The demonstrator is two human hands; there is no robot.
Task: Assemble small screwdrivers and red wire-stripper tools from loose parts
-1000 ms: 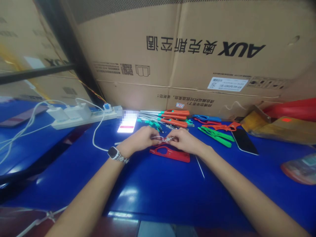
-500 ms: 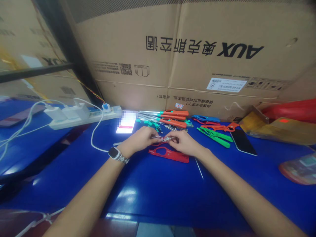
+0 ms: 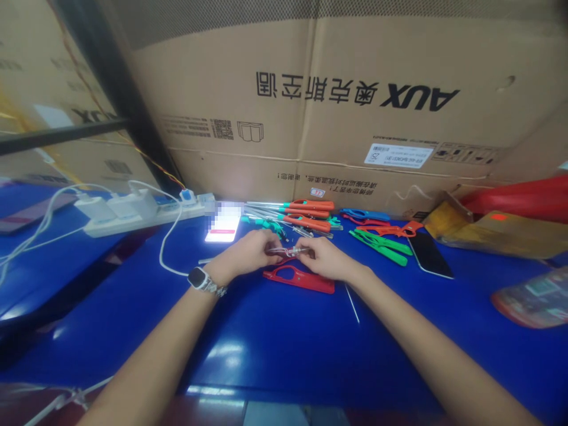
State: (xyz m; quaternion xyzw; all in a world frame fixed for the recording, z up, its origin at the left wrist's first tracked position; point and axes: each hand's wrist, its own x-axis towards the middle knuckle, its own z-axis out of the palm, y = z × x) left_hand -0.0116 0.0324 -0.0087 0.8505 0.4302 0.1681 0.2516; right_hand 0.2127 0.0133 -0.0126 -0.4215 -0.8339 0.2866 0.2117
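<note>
Between my hands is a small whitish part with thin wires (image 3: 290, 252), too small to make out fully. My left hand (image 3: 252, 253), with a watch on its wrist, pinches the wire end. The other end sits in the closed fingers of my right hand (image 3: 327, 258). Just below them a red lighter handle shell (image 3: 306, 280) lies on the blue table (image 3: 284, 343); another red piece is partly hidden behind my fingers. A thin metal rod (image 3: 353, 305) lies by my right wrist. Behind my hands are several long-nosed orange lighters (image 3: 313, 205) and small green parts (image 3: 271, 223).
Right of the lighters lie blue (image 3: 368, 213), orange (image 3: 403, 229) and green (image 3: 382, 246) shells beside a dark phone (image 3: 429, 255). A lit phone (image 3: 223, 223) and a power strip (image 3: 104, 226) with white cables are on the left. A large carton (image 3: 328, 41) stands behind; a clear container (image 3: 532, 299) is at right.
The view has shifted slightly. My fingers have turned the wired part a little and it shows more plainly between them. Both hands keep their hold.
</note>
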